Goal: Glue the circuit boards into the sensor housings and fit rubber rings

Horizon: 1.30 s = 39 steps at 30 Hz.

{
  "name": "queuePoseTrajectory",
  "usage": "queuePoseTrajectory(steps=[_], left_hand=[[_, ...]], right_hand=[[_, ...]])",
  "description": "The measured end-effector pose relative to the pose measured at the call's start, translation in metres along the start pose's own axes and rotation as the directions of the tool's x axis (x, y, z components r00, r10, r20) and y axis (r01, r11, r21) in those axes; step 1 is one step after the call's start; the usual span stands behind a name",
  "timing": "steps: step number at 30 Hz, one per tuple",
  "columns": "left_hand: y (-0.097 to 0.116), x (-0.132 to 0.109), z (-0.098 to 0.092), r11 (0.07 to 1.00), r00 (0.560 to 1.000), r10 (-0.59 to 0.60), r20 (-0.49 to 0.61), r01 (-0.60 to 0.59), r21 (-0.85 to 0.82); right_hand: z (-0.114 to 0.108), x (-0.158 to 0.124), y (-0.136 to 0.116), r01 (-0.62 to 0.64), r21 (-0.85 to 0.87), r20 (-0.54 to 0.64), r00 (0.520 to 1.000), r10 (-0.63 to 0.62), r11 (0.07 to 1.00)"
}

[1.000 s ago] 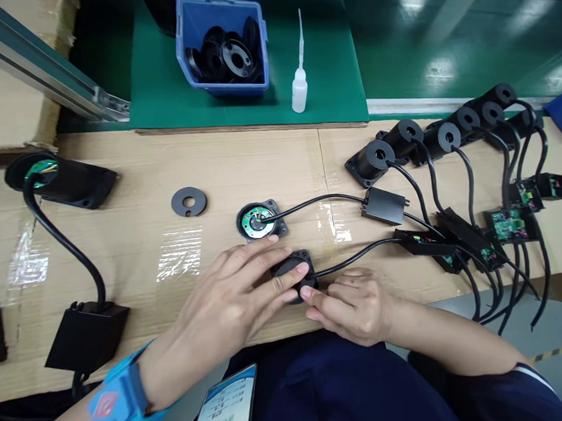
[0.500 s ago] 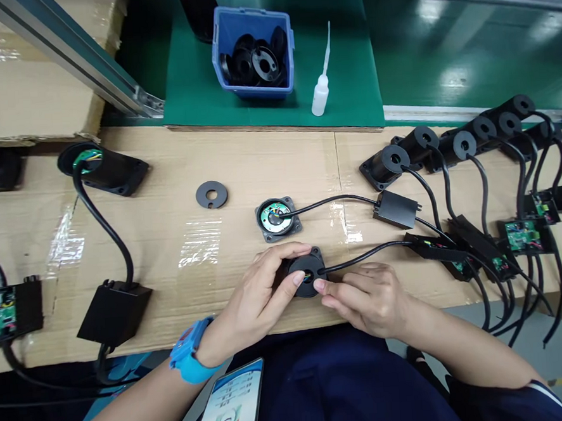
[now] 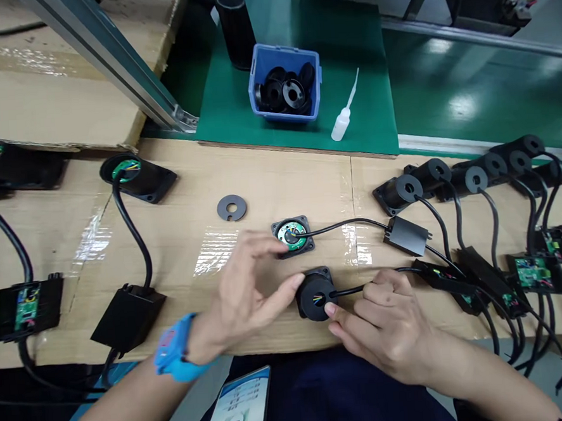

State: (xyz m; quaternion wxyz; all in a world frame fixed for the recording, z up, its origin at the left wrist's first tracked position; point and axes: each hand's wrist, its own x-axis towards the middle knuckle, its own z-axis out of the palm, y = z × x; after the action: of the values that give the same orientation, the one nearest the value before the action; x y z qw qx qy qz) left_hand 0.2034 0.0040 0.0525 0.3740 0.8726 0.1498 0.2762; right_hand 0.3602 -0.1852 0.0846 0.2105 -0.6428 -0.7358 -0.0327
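My left hand (image 3: 248, 295) is open, thumb and fingers spread, just left of a black round housing (image 3: 317, 297) on a square base. A black disc cover with a centre hole and a slot lies on that housing, with coloured wires showing in the hole. My right hand (image 3: 383, 325) has its thumb and curled fingers at the cover's right edge. A black cable (image 3: 347, 291) leaves the slot and passes behind those fingers. Behind my hands sits an uncovered housing (image 3: 294, 235) with a green circuit board, wired to a small black box (image 3: 407, 235). A loose slotted disc (image 3: 232, 208) lies to the left.
A blue bin (image 3: 259, 88) of black round parts and a white dropper bottle (image 3: 341, 124) stand on a green mat (image 3: 364, 104) at the back. Several black cylinders (image 3: 398, 192) with cables and open circuit boxes crowd the right. More cabled units, including a black box (image 3: 128, 318), lie left.
My left hand has let go of the covered housing and drawn away left, its fingers opening. My right hand stays at the cover's edge. The camera view has shifted.
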Motion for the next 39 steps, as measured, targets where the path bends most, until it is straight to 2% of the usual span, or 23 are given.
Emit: queuePoseTrajectory(steps=[1, 3, 5, 6, 8, 11, 13, 15, 19, 23, 25, 30, 34, 39], left_hand=[[-0.006, 0.009, -0.009, 0.997, 0.998, 0.052, 0.031, -0.054, 0.047], [-0.02, 0.025, -0.022, 0.995, 0.971, 0.09, 0.222, -0.1, 0.032], [-0.032, 0.036, -0.025, 0.995, 0.916, 0.095, 0.39, -0.076, -0.064], [-0.036, 0.038, -0.023, 0.993, 0.905, 0.098, 0.413, -0.06, -0.104], [-0.04, 0.035, -0.013, 0.991, 0.93, 0.089, 0.357, -0.046, -0.128], [-0.035, 0.023, 0.005, 0.998, 0.985, 0.034, 0.168, -0.026, -0.049], [-0.029, 0.015, 0.015, 1.0, 0.997, 0.006, 0.072, -0.007, 0.012], [-0.024, 0.01, 0.02, 0.999, 1.0, -0.005, 0.021, 0.004, 0.048], [-0.025, 0.009, 0.019, 0.999, 0.999, -0.01, 0.033, 0.008, 0.051], [-0.031, 0.012, 0.007, 0.996, 0.98, 0.09, 0.18, -0.086, -0.033], [-0.033, 0.01, 0.003, 0.992, 0.972, 0.111, 0.207, -0.097, -0.078], [-0.035, 0.003, 0.008, 0.987, 0.981, 0.138, 0.139, -0.124, -0.105], [-0.032, -0.001, 0.017, 0.986, 0.985, 0.166, 0.056, -0.164, -0.023], [-0.028, 0.0, 0.024, 0.994, 0.995, 0.073, -0.064, -0.067, 0.083]], right_hand=[[-0.002, 0.003, 0.002, 0.005, 0.027, 0.029, 1.0, -0.006, 1.0], [-0.007, 0.007, 0.006, 0.021, 0.069, 0.094, 0.995, -0.028, 0.997], [-0.011, 0.011, 0.01, 0.032, 0.092, 0.145, 0.988, -0.045, 0.995], [-0.013, 0.012, 0.012, 0.032, 0.1, 0.167, 0.985, -0.049, 0.994], [-0.015, 0.014, 0.015, 0.031, 0.119, 0.197, 0.979, -0.054, 0.992], [-0.017, 0.015, 0.018, 0.019, 0.147, 0.214, 0.975, -0.05, 0.989], [-0.017, 0.016, 0.02, 0.012, 0.162, 0.235, 0.971, -0.051, 0.987], [-0.017, 0.018, 0.021, 0.017, 0.167, 0.261, 0.963, -0.061, 0.986], [-0.018, 0.022, 0.023, 0.024, 0.171, 0.288, 0.955, -0.074, 0.985], [-0.02, 0.026, 0.026, 0.024, 0.188, 0.316, 0.945, -0.084, 0.982], [-0.021, 0.027, 0.027, 0.024, 0.201, 0.331, 0.939, -0.091, 0.979], [-0.02, 0.027, 0.028, -0.022, 0.23, 0.331, 0.942, -0.057, 0.973], [-0.019, 0.027, 0.026, -0.023, 0.224, 0.311, 0.949, -0.05, 0.974], [-0.018, 0.025, 0.025, -0.025, 0.226, 0.289, 0.956, -0.042, 0.974]])
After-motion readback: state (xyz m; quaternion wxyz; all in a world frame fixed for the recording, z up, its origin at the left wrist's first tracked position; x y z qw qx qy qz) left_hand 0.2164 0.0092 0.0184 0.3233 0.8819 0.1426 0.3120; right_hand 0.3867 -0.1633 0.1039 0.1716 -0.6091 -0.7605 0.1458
